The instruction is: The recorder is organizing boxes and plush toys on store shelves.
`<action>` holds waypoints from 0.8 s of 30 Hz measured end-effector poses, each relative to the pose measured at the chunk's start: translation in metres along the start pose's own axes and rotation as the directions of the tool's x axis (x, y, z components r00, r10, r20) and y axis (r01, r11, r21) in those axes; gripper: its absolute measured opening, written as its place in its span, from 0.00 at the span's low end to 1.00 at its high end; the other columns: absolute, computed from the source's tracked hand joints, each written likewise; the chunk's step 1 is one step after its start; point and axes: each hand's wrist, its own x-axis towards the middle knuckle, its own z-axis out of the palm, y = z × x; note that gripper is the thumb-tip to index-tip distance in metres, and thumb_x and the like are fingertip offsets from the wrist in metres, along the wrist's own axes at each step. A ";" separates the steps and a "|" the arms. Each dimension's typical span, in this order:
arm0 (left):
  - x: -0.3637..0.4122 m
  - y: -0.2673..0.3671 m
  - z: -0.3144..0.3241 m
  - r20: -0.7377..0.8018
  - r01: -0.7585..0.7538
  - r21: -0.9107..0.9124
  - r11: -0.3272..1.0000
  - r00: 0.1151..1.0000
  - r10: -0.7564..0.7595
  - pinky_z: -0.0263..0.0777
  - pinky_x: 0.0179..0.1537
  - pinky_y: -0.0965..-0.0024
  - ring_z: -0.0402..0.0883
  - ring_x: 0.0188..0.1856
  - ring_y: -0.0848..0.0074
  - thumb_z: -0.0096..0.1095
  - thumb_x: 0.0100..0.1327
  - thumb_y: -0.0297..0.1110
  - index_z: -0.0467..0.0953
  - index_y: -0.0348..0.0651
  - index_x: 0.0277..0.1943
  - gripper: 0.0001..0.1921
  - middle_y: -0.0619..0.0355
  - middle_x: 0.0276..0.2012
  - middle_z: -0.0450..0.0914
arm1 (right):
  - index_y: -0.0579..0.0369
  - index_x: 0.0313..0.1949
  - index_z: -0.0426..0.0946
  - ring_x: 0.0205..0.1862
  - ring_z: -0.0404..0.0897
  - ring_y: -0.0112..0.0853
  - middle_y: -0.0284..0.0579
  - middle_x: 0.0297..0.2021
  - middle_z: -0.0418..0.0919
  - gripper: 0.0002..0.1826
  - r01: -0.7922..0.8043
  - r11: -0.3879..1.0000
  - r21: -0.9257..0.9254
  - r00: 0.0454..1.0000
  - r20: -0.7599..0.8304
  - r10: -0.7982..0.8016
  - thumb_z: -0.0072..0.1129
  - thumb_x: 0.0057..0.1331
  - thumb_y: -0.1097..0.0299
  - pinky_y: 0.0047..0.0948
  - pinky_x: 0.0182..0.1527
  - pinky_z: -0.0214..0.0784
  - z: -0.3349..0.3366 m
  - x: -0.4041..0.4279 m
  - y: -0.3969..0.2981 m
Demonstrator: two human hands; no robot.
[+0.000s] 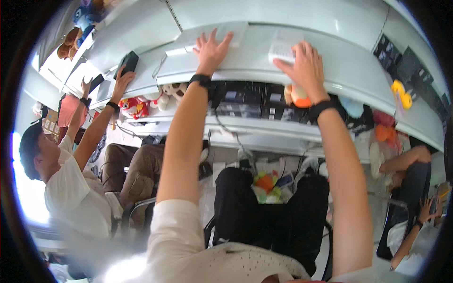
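Note:
My left hand [213, 51] is spread over the upper white shelf [244, 65], its fingers apart. Under or beside those fingers lies a clear, pale sheet or case [238, 32], too faint to make out fully. A flat white piece [176, 52] rests to the left of this hand. Farther right, my right hand [305, 65] has its thumb and fingers around the near right corner of a small white box [279, 53] on the same shelf. The box bears faint print and its far part is blurred. Black bands circle both my wrists.
Black boxes [239, 99] and plush toys [134, 108] fill the shelf below. A cable [226, 127] hangs down in front. At left a seated person [76, 191] handles dark boxes [129, 63]; another person [407, 244] sits at right. Colourful toys [267, 185] lie between my legs.

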 end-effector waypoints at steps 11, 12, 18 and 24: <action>0.088 -0.085 -0.015 0.406 0.183 0.304 0.935 0.863 -0.301 0.55 0.74 0.44 0.68 0.72 0.41 0.56 0.48 0.87 0.75 0.41 0.69 0.59 0.33 0.67 0.74 | 0.55 0.45 0.74 0.46 0.79 0.45 0.45 0.44 0.78 0.31 0.014 0.997 0.070 1.000 0.020 -0.015 0.73 0.57 0.42 0.43 0.48 0.70 -0.009 0.003 -0.010; 0.100 -0.093 -0.016 0.477 0.142 0.250 0.958 0.843 -0.250 0.59 0.71 0.46 0.71 0.70 0.42 0.57 0.46 0.87 0.79 0.41 0.64 0.58 0.34 0.64 0.77 | 0.57 0.44 0.76 0.47 0.78 0.44 0.46 0.46 0.78 0.31 -0.003 0.996 0.087 0.999 0.041 0.000 0.73 0.57 0.41 0.43 0.49 0.69 -0.010 0.006 -0.012; 0.106 -0.095 -0.019 0.579 0.076 0.157 0.985 0.801 -0.154 0.62 0.70 0.47 0.72 0.69 0.41 0.61 0.45 0.86 0.80 0.36 0.63 0.59 0.32 0.63 0.77 | 0.58 0.46 0.76 0.49 0.78 0.45 0.47 0.47 0.79 0.32 0.014 0.998 0.069 0.999 0.045 -0.017 0.72 0.57 0.41 0.43 0.50 0.70 -0.006 0.009 -0.012; 0.084 -0.067 -0.052 0.679 0.039 0.072 0.997 0.730 -0.078 0.55 0.75 0.48 0.62 0.76 0.45 0.63 0.42 0.86 0.60 0.29 0.75 0.71 0.30 0.72 0.65 | 0.59 0.46 0.77 0.50 0.78 0.45 0.47 0.49 0.78 0.33 -0.013 0.998 0.061 0.998 0.058 0.009 0.72 0.58 0.40 0.42 0.51 0.70 -0.008 0.007 -0.009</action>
